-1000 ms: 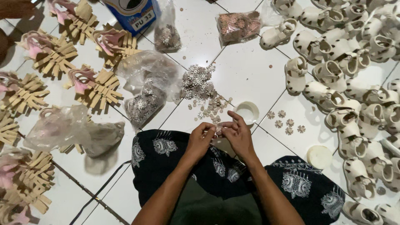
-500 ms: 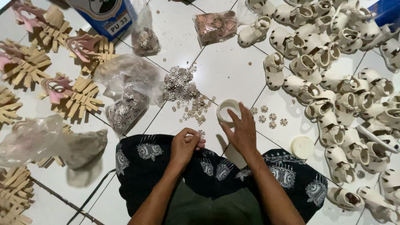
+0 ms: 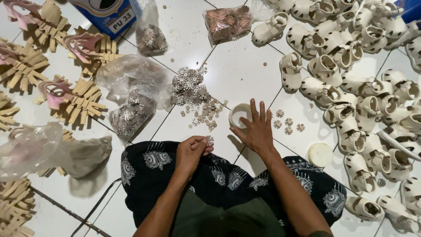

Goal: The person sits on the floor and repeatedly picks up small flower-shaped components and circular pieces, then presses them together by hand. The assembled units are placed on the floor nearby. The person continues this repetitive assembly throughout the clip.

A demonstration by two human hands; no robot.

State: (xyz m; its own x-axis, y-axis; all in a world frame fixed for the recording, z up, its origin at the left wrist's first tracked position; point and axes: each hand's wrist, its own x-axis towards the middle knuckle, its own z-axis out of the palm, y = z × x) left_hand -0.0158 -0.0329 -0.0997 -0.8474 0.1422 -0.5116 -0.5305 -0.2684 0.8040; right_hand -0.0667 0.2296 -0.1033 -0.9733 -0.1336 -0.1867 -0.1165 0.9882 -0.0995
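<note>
My left hand (image 3: 191,152) rests above my lap and pinches a small pale flower ornament (image 3: 210,141) between its fingertips. My right hand (image 3: 255,128) reaches forward with fingers spread, hovering at the near edge of a small round white cup (image 3: 238,114) on the white tiled floor (image 3: 237,66). A loose heap of flower ornaments (image 3: 191,87) and small round pieces lies left of the cup. Several finished flowers (image 3: 288,123) lie right of my right hand. A dark patterned cloth (image 3: 149,166) covers my lap.
Many cream baby sandals (image 3: 351,87) crowd the right side. A white lid (image 3: 319,154) lies near them. Plastic bags of ornaments (image 3: 131,114), a bag of pinkish flowers (image 3: 227,22), a blue box (image 3: 109,15) and fans of tan sole pieces (image 3: 79,98) fill the left.
My hands were together over my lap. The right hand has since moved forward to the white cup and spread its fingers. The left keeps the ornament.
</note>
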